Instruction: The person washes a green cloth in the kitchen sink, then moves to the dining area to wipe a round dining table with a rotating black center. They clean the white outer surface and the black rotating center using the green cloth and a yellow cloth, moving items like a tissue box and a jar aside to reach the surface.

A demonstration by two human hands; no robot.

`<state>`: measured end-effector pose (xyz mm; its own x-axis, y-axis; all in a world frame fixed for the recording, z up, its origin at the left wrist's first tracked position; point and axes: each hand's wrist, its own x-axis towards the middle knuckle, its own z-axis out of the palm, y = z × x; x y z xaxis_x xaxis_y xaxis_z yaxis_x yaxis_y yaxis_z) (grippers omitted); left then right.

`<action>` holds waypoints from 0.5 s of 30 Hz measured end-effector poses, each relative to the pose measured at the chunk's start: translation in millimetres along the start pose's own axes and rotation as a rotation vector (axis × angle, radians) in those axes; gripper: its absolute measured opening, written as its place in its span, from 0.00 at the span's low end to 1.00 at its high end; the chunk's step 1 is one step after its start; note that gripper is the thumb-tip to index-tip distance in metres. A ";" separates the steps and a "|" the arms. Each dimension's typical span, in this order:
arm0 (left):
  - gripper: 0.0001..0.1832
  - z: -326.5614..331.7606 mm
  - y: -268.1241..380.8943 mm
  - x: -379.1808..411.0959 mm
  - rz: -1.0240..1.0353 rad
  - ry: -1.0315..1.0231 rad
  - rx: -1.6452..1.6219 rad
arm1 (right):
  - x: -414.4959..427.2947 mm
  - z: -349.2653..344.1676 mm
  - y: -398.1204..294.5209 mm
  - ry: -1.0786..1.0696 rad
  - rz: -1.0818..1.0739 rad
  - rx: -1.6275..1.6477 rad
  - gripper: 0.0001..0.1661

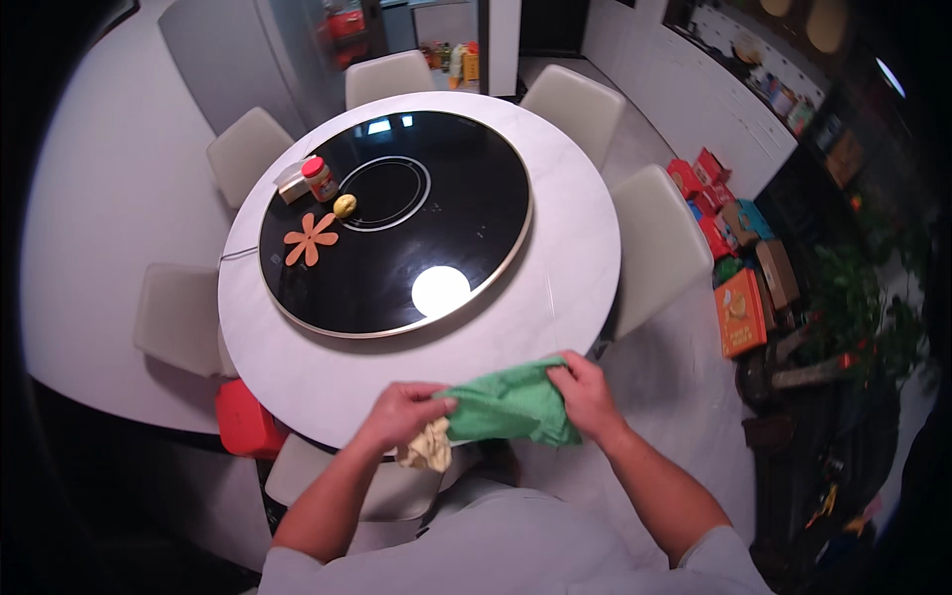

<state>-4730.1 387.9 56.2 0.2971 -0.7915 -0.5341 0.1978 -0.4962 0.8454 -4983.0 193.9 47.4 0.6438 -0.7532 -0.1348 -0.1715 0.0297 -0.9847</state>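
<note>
A green cloth [509,404] is stretched between my two hands, just off the near edge of the round white table [357,394]. My left hand [409,413] pinches its left end and also has a crumpled cream cloth [428,448] hanging beneath the palm. My right hand [584,390] grips the upper right corner. On the table lies a black round turntable [461,201] bearing an orange flower-shaped mat [310,239], a small yellow object [345,206], a red-lidded jar [320,180] and a tissue-box-like item [292,186].
Light chairs surround the table, one [658,249] at the right and one [394,494] close before me. A red stool [245,420] stands at the lower left. Boxes, among them an orange one [741,312], are piled on the floor at right beside a green plant [855,320].
</note>
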 end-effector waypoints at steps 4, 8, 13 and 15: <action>0.23 -47.9 62.5 55.0 0.225 0.194 -0.142 | 142.2 7.8 -58.3 -0.193 0.001 0.029 0.15; 0.34 -67.3 90.0 102.7 0.361 0.569 -0.074 | 270.5 3.5 -55.3 0.054 -0.113 -0.254 0.23; 0.29 -33.9 -14.3 103.9 0.308 0.771 0.075 | 319.9 8.6 6.4 0.100 -0.340 -0.653 0.25; 0.27 3.6 -49.9 102.9 0.124 0.767 0.158 | 320.8 12.5 36.3 -0.023 -0.643 -0.712 0.23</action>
<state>-4712.8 329.9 -40.9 0.8805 -0.4062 -0.2442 0.0028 -0.5107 0.8597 -4773.4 -38.4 -32.9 0.7861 -0.4725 0.3985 -0.1879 -0.7969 -0.5741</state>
